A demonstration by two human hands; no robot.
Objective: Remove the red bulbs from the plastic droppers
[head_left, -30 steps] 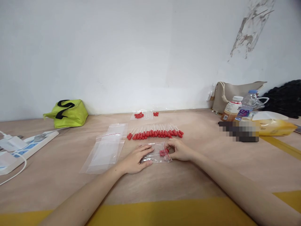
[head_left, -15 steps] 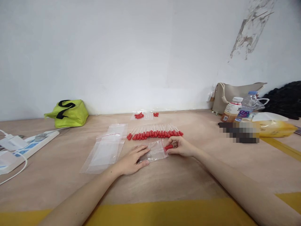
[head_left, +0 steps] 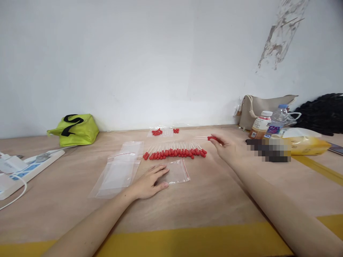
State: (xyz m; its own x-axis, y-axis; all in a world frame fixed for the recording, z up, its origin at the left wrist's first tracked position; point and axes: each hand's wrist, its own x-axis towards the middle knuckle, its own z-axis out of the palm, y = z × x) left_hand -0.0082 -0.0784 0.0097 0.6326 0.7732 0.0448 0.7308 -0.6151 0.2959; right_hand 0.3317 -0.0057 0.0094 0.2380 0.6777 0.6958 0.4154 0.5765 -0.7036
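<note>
My left hand [head_left: 150, 182] lies with fingers spread on a clear zip-lock bag [head_left: 178, 173] that has a red seal line at its right end. Up and to the right, my right hand [head_left: 223, 146] pinches red-handled thin sticks [head_left: 213, 138], their pale shafts pointing left; I cannot tell exactly how many. Just beyond the bag, several more red-handled sticks [head_left: 174, 152] form a row, handles toward me and shafts pointing to the wall. To the left of the row, flat empty zip-lock bags [head_left: 122, 171] overlap in a stack.
By the wall, clear bags [head_left: 168, 132] hold red pieces. A green bag [head_left: 79, 130] and a power strip [head_left: 34, 171] are at the left. On the right are bottles [head_left: 261, 125], a tissue pack [head_left: 308, 142], a beige bag [head_left: 246, 110] and a blurred dark object [head_left: 268, 150].
My right hand has moved from the bag's open end up and to the right, carrying red-handled sticks. My left hand stays on the bag. The view has shifted slightly.
</note>
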